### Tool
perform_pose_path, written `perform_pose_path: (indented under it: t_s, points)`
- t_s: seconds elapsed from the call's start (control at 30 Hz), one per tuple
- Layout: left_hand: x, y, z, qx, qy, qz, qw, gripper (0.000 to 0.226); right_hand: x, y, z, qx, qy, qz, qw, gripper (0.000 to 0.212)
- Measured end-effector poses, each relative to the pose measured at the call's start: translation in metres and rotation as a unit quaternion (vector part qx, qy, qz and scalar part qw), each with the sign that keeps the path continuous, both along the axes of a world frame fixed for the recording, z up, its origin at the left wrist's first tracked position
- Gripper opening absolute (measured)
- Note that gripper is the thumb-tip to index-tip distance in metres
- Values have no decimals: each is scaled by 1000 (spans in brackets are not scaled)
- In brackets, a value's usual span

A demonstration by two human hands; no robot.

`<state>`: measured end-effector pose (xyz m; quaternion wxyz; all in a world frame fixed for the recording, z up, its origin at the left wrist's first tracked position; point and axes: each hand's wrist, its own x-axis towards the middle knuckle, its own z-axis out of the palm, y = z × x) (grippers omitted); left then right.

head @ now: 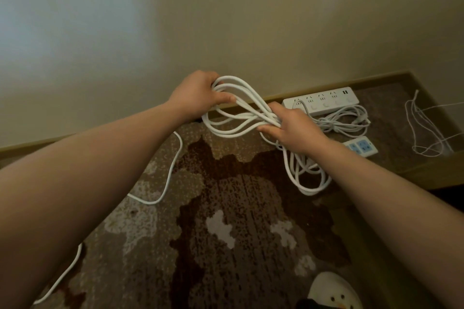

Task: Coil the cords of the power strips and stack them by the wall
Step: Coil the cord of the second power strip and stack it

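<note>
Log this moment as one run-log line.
step: coiling cord | left hand: grips cord loops | right hand: pinches loops' other end | tail: trailing on carpet | strip: by wall

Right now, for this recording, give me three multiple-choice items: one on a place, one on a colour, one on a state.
1. Where does the long white power strip lie?
A. On the carpet by the wall's baseboard
B. In the left hand
C. On the slipper

2. What colour are the outlet faces of the small power strip?
A. Red
B. Blue
C. Black

3. How is the coiled cord held?
A. Lying loose on the floor
B. By one hand only
C. By both hands, one at each end of the loops

Key: 1 A, it rests along the baseboard; 2 B, its sockets show blue; 3 C, the left hand and right hand each grip the loops.
</note>
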<state>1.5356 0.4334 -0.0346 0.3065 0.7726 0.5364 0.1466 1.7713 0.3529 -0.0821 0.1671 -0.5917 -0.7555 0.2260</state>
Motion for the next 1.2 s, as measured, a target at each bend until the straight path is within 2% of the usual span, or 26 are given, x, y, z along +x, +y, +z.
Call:
perform_pose_path:
  t_s: [0.1,0.23,0.33,0.47,0.6,0.7,0.77,0.9,1.03,1.07,1.13,1.2]
  points:
    - [4,1,0,68,37,1,997,34,-1,0,0,-7,-2,-11,1000,37]
    - [7,0,-2,126,65,31,989,33,-8,0,0,-81,119,-43,989,30]
    - [6,-1,-4,144,81,51,985,35,-13,-2,-3,-82,158,-60,982,26]
    - [6,2,-5,112,72,53,990,37,-15,-7,-9,-48,154,-62,985,16]
    - [-5,4,-10,33,20,47,998,29,-5,-5,-10,-40,121,-72,989,23]
    - [-21,1,-15,33,-14,26,999,25,6,1,-10,-31,127,-115,985,20]
    - [-35,-6,-18,36,10,-10,999,22,14,4,-9,-23,135,-144,980,17]
    - [-82,-16,-32,22,85,-40,995,35,33,10,-6,-23,167,-207,964,12]
    - [-118,-23,-34,-3,150,62,987,37,35,16,-4,-73,125,-216,965,24]
    - [-112,-25,-32,-11,138,101,985,40,31,15,-4,-88,111,-204,969,26]
    - [-85,-27,-26,-39,52,187,980,43,21,14,-3,-96,94,-183,974,30]
    - [-46,-31,-19,-85,-10,223,971,45,11,12,-2,-85,77,-171,978,35]
